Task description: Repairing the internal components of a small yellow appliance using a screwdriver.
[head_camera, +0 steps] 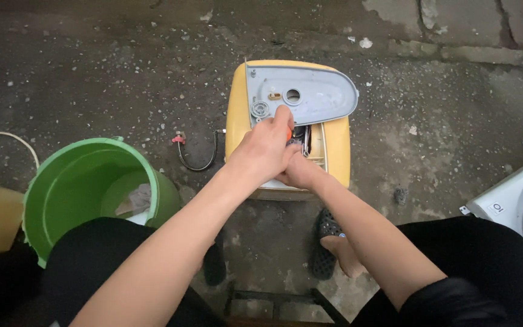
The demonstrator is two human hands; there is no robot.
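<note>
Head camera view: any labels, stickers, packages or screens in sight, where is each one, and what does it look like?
Small label: on the white appliance at the right edge; a little white rectangular sticker with dark marks.
No packages, signs or screens show; the yellow housing under the hands bears no visible label.

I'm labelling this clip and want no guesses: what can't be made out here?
All in the head view:
- The orange-tipped tool: mostly covered by the left hand.
- The right hand: fingers hidden under the left one.
- Inside the yellow appliance: dark, blocked by both hands.
- White machine: cut off by the right edge.
- Green bucket contents: unclear.
</note>
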